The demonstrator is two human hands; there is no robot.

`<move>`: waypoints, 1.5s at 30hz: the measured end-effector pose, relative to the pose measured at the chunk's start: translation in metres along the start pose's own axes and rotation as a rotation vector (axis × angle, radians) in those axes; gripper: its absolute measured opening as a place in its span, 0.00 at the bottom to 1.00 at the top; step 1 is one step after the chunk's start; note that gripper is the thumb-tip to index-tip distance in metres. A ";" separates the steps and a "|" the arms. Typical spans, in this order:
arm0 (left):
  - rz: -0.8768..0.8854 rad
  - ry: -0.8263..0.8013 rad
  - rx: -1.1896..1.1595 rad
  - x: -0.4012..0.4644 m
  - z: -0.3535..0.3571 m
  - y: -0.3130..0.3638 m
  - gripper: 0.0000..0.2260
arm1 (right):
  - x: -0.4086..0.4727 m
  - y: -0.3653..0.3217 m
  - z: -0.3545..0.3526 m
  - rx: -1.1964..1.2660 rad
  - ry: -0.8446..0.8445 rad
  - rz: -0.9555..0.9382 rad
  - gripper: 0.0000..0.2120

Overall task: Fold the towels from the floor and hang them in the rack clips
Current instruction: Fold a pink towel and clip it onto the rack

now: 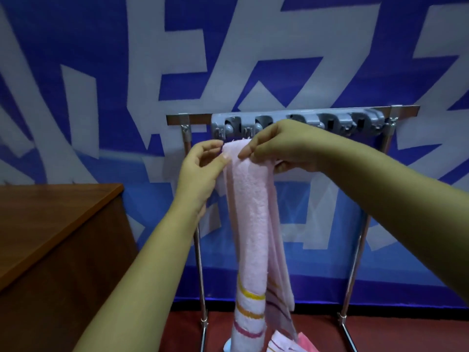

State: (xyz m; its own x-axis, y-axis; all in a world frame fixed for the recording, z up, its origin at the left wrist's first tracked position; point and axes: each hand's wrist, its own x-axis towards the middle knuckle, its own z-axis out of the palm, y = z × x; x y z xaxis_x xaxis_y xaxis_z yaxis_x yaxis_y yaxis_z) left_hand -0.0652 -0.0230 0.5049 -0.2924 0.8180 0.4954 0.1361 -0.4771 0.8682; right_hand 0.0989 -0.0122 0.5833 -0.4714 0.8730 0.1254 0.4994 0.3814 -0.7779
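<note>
Head view: the rack (200,250) stands mid-frame before the blue wall (76,72), its grey clips (297,123) along the top bar. Just below them my left hand (200,171) and right hand (281,146) pinch the folded pink towel (251,224), hanging toward the floor.

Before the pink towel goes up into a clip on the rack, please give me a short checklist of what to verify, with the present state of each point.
1. Left hand holds the pink towel at its top: ok.
2. Right hand pinches the top fold: ok.
3. Towel folded into a narrow strip: ok.
4. Top fold lies just below the grey clip bar, near its left end: ok.
5. The clip above the fold is free: cannot tell, the hands hide part of it.
6. Lower end clear of the towels on the floor: cannot tell.
</note>
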 end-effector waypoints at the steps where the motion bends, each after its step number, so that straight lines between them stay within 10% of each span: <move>1: 0.028 0.052 0.008 -0.001 -0.001 -0.002 0.10 | 0.007 -0.004 0.001 0.013 0.013 0.012 0.10; 12: -0.023 0.071 0.289 0.032 0.024 -0.033 0.43 | 0.090 -0.055 0.003 0.275 0.118 0.070 0.16; 27: 0.265 0.208 0.849 0.143 -0.027 -0.029 0.16 | 0.154 -0.054 -0.041 0.445 0.303 -0.009 0.14; 45: 0.082 -0.560 0.778 0.150 -0.048 0.009 0.25 | 0.080 0.060 0.010 0.953 0.222 0.240 0.13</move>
State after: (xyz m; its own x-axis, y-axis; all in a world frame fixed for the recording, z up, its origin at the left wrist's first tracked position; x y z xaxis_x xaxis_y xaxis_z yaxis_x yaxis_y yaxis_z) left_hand -0.1535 0.0794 0.5856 0.2126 0.9226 0.3220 0.7851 -0.3574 0.5058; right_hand 0.0837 0.0777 0.5406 -0.2399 0.9687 -0.0632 -0.2715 -0.1294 -0.9537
